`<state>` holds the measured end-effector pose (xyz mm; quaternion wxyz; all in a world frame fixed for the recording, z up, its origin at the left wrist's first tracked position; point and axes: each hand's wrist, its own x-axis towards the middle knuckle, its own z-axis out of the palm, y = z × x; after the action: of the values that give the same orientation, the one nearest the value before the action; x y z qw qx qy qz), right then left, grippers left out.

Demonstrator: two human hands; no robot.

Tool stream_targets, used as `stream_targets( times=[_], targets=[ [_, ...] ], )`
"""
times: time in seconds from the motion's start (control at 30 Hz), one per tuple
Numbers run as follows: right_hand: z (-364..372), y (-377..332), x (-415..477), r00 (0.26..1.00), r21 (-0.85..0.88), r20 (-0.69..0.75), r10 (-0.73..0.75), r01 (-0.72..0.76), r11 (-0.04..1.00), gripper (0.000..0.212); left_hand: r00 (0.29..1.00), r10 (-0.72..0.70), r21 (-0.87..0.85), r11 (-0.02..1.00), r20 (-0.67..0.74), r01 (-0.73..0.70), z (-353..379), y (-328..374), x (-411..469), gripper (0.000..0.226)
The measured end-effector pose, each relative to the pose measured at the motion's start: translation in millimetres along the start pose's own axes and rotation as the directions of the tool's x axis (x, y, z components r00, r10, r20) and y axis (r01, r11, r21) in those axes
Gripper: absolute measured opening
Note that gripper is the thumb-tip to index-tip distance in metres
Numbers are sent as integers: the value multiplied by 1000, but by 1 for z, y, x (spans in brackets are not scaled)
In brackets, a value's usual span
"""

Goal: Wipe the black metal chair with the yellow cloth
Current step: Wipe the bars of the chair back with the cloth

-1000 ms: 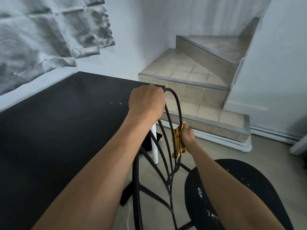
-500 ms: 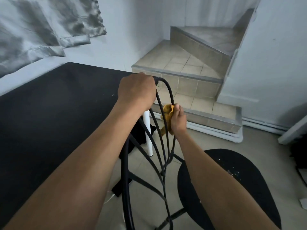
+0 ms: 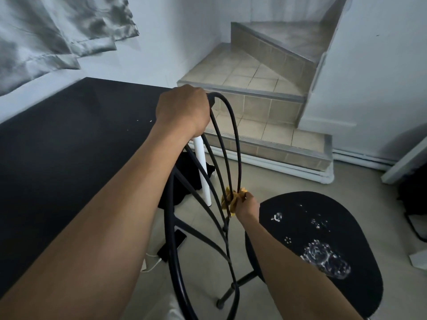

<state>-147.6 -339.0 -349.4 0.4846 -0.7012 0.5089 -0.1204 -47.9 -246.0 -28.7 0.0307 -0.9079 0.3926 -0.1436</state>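
Note:
The black metal chair [image 3: 238,144] stands in front of me, its curved backrest rods rising at centre and its round black seat at lower right, speckled with white marks. My left hand [image 3: 182,109] grips the top of the backrest loop. My right hand [image 3: 246,205] holds the bunched yellow cloth [image 3: 232,198] wrapped against the lower part of the backrest rods, just above where they converge.
A black tabletop [image 3: 69,139] with a white leg [image 3: 203,172] fills the left. Tiled steps [image 3: 258,93] rise behind the chair. A dark phone [image 3: 172,245] with a white cable lies on the floor under the table. Grey fabric [image 3: 46,35] hangs upper left.
My right hand has slid the yellow cloth down the backrest rods from near the top to the lower part. My left hand keeps its grip on the top.

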Motion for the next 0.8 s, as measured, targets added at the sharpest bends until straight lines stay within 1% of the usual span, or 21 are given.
stream_targets(
  times=[0.13,0.27,0.33,0.4,0.47,0.5,0.57,0.63,0.67,0.7,0.73,0.77,0.8],
  targets=[
    [-6,8,-18,996,50,83,35,-39,998,15,1000,-3,-10,1000,5,3,1,-1,1,17],
    [-13,22,-60,988,45,142,-65,59,997,14,1000,-26,-38,999,15,27,-2,1,0,14],
    [-17,30,-81,980,73,182,-82,70,995,14,999,-48,-94,994,26,50,-3,1,0,13],
    [-20,36,-98,975,105,206,-86,65,992,15,994,-94,-232,967,59,105,-2,-2,-1,20],
    [-28,36,-117,971,176,217,-99,61,983,16,981,-158,-419,887,117,193,-3,-6,-4,32],
    [-34,33,-130,969,223,220,-115,65,973,16,970,-188,-515,823,152,240,-7,-7,-6,35],
    [-45,28,-156,964,309,218,-155,82,947,16,943,-220,-683,651,248,331,-12,-6,-12,38],
    [-54,22,-185,961,406,218,-173,72,911,17,918,-218,-778,487,332,397,-18,-7,-29,39],
    [-58,16,-197,962,454,207,-179,68,888,18,917,-203,-800,448,342,398,-21,-8,-40,37],
    [-63,11,-208,964,495,190,-186,69,866,20,924,-183,-808,448,336,383,-21,-9,-53,34],
    [-67,2,-216,965,533,167,-204,86,842,21,935,-168,-805,476,311,354,-20,-10,-66,32],
    [-73,-9,-225,960,572,138,-245,125,811,23,949,-165,-801,508,270,316,-21,-12,-81,30],
    [-78,-21,-233,948,606,113,-297,171,777,25,958,-173,-805,519,230,287,-22,-13,-94,28]
  ],
)
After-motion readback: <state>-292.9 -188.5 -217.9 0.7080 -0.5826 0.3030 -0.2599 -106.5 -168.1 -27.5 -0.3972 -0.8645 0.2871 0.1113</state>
